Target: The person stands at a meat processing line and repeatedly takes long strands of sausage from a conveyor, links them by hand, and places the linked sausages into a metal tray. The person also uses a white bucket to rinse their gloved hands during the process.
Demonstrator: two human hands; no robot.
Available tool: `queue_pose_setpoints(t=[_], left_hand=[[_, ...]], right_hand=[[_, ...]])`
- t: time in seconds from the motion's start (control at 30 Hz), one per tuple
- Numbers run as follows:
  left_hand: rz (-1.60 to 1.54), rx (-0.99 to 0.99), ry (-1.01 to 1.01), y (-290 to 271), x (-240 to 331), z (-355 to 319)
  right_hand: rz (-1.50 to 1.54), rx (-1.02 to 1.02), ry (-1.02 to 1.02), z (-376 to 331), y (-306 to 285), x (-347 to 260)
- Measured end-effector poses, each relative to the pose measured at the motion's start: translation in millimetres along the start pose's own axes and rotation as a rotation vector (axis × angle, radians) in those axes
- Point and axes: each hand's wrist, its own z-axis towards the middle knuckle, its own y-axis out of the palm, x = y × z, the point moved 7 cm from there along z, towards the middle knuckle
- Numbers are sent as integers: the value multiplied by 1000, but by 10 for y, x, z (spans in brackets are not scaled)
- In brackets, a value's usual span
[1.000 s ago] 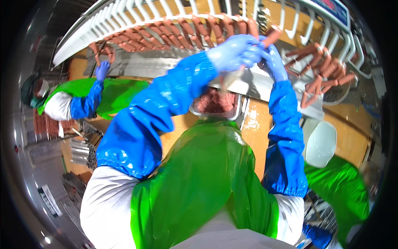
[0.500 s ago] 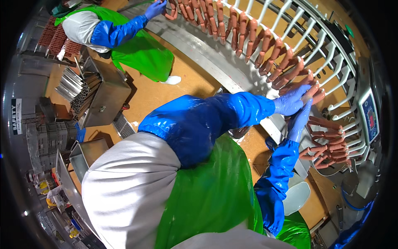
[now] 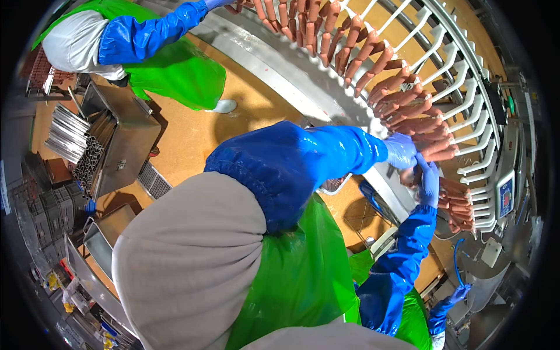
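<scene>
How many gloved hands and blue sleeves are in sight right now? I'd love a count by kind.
Gloved hands: 4 (the wearer's left hand and right hand, plus two co-workers' hands)
Blue sleeves: 4
Total: 8

Held the left arm (image 3: 344, 153) reaching out toward the right and the right arm (image 3: 402, 259) extended forward, with the gloved left hand (image 3: 401, 150) just beside the gloved right hand (image 3: 429, 182), slightly farther forward.
</scene>
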Motion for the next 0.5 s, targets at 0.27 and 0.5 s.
queue_pose_setpoints(t=[0.27, 0.5], left_hand=[[-215, -14, -205, 128, -1029, -650], [86, -154, -233, 467, -1900, -1663]], right_hand=[[40, 62, -83, 324, 316, -83], [56, 78, -152, 292, 326, -6]])
